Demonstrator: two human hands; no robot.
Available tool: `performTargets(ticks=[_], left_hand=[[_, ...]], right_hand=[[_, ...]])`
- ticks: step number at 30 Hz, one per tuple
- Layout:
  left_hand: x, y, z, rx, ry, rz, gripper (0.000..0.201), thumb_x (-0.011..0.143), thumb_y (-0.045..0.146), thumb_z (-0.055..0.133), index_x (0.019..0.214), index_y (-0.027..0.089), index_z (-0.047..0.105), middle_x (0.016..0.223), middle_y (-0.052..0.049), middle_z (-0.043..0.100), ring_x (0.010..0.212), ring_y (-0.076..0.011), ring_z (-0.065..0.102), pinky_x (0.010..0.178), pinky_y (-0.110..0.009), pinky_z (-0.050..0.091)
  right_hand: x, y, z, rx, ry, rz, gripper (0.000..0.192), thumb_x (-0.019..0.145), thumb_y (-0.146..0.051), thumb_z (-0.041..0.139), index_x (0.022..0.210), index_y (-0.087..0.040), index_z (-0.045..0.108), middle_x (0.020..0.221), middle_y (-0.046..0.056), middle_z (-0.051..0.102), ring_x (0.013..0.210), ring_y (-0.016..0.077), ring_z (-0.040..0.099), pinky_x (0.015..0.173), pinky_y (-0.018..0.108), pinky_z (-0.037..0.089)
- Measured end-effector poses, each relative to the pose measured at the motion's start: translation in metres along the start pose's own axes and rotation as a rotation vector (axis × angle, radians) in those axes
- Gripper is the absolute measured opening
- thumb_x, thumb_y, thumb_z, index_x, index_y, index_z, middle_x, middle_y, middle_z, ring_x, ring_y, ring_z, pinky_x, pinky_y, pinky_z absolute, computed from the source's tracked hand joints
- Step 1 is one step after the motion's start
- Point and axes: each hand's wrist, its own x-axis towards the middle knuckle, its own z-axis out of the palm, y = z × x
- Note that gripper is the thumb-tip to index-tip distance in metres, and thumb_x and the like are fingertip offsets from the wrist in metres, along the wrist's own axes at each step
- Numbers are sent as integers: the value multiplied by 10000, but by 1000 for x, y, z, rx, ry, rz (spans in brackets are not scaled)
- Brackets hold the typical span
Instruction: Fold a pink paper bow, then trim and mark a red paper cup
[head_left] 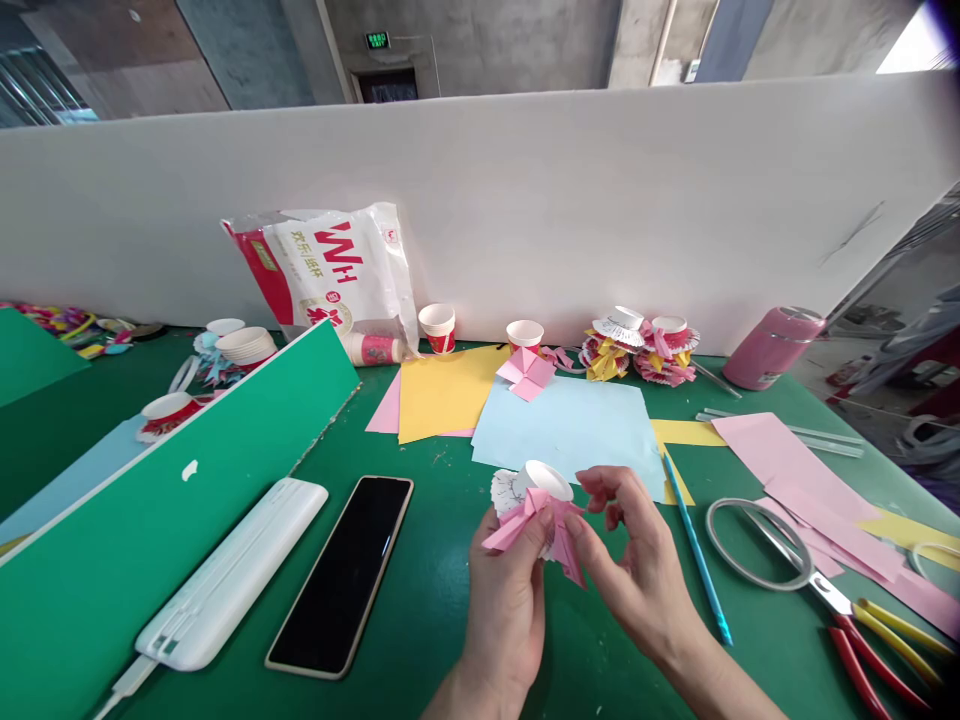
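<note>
My left hand is closed around a small paper cup with a fringed white paper frill on its side. A pink folded paper bow sits against the cup under my left thumb. My right hand is at the bow's right side, its thumb close to the pink paper and its index finger bent beside the cup rim. Those right fingers are apart, and I see nothing held between them. Beyond the hands lie a light blue sheet and a pink folded paper piece.
At left are a black phone, a white power bank and a green divider. Scissors, a tape ring, a blue pencil and pink paper strips lie right. Decorated cups and a pink bottle stand behind.
</note>
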Motion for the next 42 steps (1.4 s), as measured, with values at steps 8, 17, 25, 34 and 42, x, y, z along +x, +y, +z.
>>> performTargets(ticks=[8, 17, 25, 34, 42], left_hand=[[-3, -1, -2, 174, 29, 98, 211, 683, 238, 722, 855, 138, 653, 792, -50, 656, 738, -157, 568, 643, -258, 455], [-3, 2, -8, 296, -2, 180, 153, 698, 263, 707, 805, 163, 662, 682, -12, 618, 621, -131, 537, 522, -233, 454], [-4, 5, -6, 220, -52, 101, 174, 706, 238, 707, 864, 172, 676, 750, -15, 620, 725, -132, 545, 634, -224, 456], [-2, 5, -1, 43, -115, -34, 180, 719, 224, 694, 877, 138, 689, 831, -49, 662, 802, -151, 582, 704, -235, 457], [-2, 3, 1, 19, -36, -43, 252, 689, 265, 718, 899, 128, 702, 849, -73, 692, 822, -198, 624, 693, -270, 481]], right_hand=[[6, -5, 0, 80, -53, 1, 130, 813, -206, 539, 942, -224, 534, 1021, 50, 512, 935, 186, 518, 689, 283, 436], [4, -6, -4, 198, -141, 36, 59, 849, -220, 512, 829, -209, 567, 1044, 74, 495, 905, 182, 559, 710, 278, 508], [7, -12, -6, 86, -179, 8, 106, 862, -206, 465, 800, -190, 549, 1035, 88, 513, 900, 181, 563, 756, 293, 482], [13, -10, -1, 19, -166, 14, 97, 822, -163, 475, 753, -188, 539, 1016, 87, 539, 894, 196, 582, 730, 304, 478], [11, -11, 1, 34, -158, 20, 98, 799, -129, 487, 743, -197, 531, 1014, 76, 543, 856, 192, 592, 695, 302, 485]])
